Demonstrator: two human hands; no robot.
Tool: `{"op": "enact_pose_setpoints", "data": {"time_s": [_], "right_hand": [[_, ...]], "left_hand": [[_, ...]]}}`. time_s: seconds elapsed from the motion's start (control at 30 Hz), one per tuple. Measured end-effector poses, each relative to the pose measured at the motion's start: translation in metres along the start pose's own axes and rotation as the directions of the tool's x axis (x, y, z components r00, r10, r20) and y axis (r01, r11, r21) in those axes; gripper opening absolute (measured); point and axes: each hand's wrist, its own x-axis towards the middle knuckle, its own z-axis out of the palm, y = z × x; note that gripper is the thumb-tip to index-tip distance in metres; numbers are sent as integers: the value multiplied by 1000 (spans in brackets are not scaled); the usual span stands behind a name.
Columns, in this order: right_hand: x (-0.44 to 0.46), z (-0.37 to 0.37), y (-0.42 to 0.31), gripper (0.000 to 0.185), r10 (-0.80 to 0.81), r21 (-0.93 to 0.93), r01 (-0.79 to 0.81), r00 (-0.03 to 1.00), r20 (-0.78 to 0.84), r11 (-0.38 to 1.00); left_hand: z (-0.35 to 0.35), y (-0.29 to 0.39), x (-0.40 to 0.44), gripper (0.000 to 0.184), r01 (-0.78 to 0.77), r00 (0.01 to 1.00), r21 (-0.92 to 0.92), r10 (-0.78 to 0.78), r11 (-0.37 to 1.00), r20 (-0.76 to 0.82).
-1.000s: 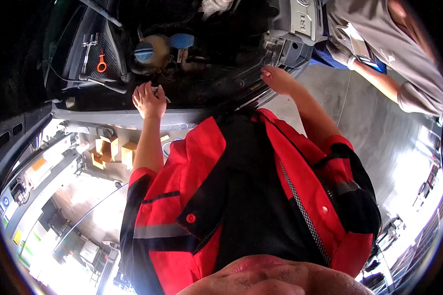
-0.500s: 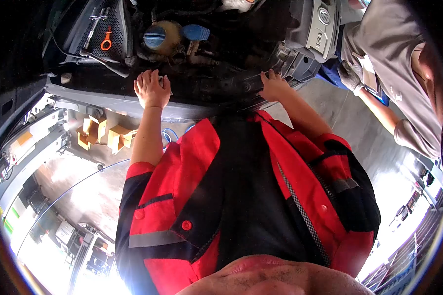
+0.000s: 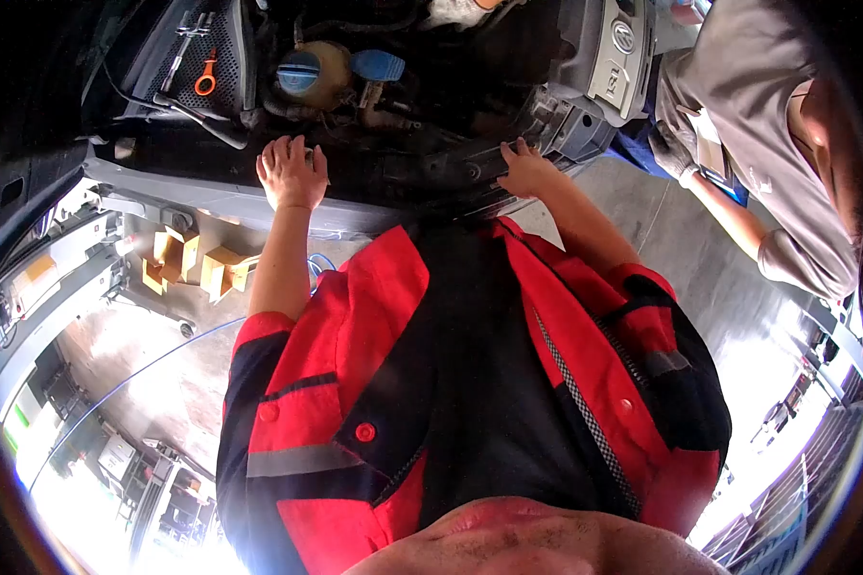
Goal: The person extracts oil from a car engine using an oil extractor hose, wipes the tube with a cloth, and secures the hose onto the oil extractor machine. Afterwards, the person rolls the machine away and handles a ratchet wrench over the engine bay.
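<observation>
My left hand (image 3: pixel 292 174) lies on the dark front edge (image 3: pixel 374 188) of a car's engine bay, fingers stretched out and slightly spread, palm down. Farther right along that edge rests my right hand (image 3: pixel 528 170), its visible fingers extended and apart; part of it is hard to see against the dark parts. Nothing shows in either hand. Beyond my left hand sit a yellowed reservoir with a blue cap (image 3: pixel 299 75) and another blue cap (image 3: pixel 379 65). Right of my right hand is a grey engine cover (image 3: pixel 612 59) with a VW badge.
A ratchet wrench (image 3: pixel 175 63) and an orange ring-ended tool (image 3: pixel 205 79) lie on a perforated panel at upper left. A co-worker (image 3: pixel 748 125) in a grey shirt stands at right, a gloved hand near a dark-edged device. Open cardboard boxes (image 3: pixel 222 273) are at left.
The whole view has shifted slightly. Both hands stay on the engine bay edge, with little movement of their own.
</observation>
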Motion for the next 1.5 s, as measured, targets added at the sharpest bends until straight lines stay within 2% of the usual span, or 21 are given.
{"op": "enact_pose_setpoints", "data": {"time_s": [0.77, 0.97, 1.07, 1.27, 1.37, 1.5], "right_hand": [[1, 3, 0, 86, -4, 1, 4, 1000, -24, 1000], [1, -2, -5, 85, 42, -15, -41, 998, 51, 999], [1, 2, -1, 90, -17, 17, 18, 999, -47, 1000], [-1, 2, -1, 88, -17, 18, 17, 999, -41, 1000], [2, -3, -4, 85, 27, -10, -27, 999, 45, 1000], [2, 0, -2, 87, 12, -4, -12, 1000, 3, 1000]], "left_hand": [[-1, 1, 1, 41, 15, 1000, 6, -15, 1000, 14], [-7, 4, 0, 41, 22, 999, 5, -22, 1000, 34], [-5, 3, 1, 41, 25, 999, -8, -25, 1000, 34], [-3, 2, 0, 40, 11, 1000, -14, -11, 1000, 2], [-3, 2, 0, 39, 8, 1000, -13, -8, 1000, -3], [1, 1, 0, 36, 15, 1000, -52, -16, 999, -21]]}}
